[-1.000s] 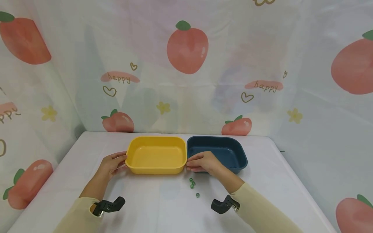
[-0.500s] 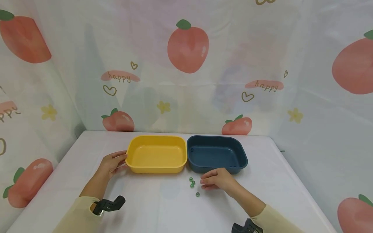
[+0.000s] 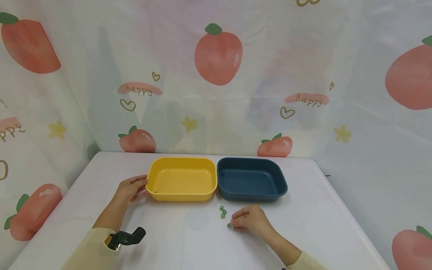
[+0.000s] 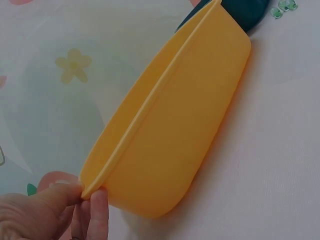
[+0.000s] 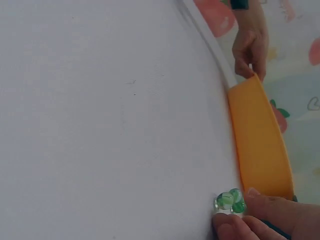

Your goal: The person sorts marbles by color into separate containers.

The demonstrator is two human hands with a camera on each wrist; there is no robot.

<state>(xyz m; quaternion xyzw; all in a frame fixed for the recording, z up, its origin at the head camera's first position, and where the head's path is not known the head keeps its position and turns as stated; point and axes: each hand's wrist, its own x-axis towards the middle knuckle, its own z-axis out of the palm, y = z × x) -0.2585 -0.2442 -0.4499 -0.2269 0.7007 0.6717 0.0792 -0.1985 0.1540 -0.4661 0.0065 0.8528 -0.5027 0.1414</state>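
My left hand (image 3: 129,190) pinches the left rim of a yellow plastic bin (image 3: 182,197) between thumb and fingers, plain in the left wrist view (image 4: 75,200). The bin stands on the table beside a dark blue bin (image 3: 253,195). My right hand (image 3: 252,221) is low over the table in front of the blue bin, its fingertips at a green glass marble (image 3: 229,226). In the right wrist view thumb and fingers are apart, with green marbles (image 5: 226,201) seen between them. Several more marbles (image 3: 223,215) lie in a small cluster just behind.
A white cloth covers the table (image 3: 182,240). Small round things, probably marbles, sit in the blue bin's corners, and a tiny dark one shows in the yellow bin's near left corner. A peach-printed curtain (image 3: 216,112) hangs behind and at the sides.
My right hand has moved from the seam between the bins down to the nearest marble. A small dark spot now shows inside the yellow bin. The left hand stays put.
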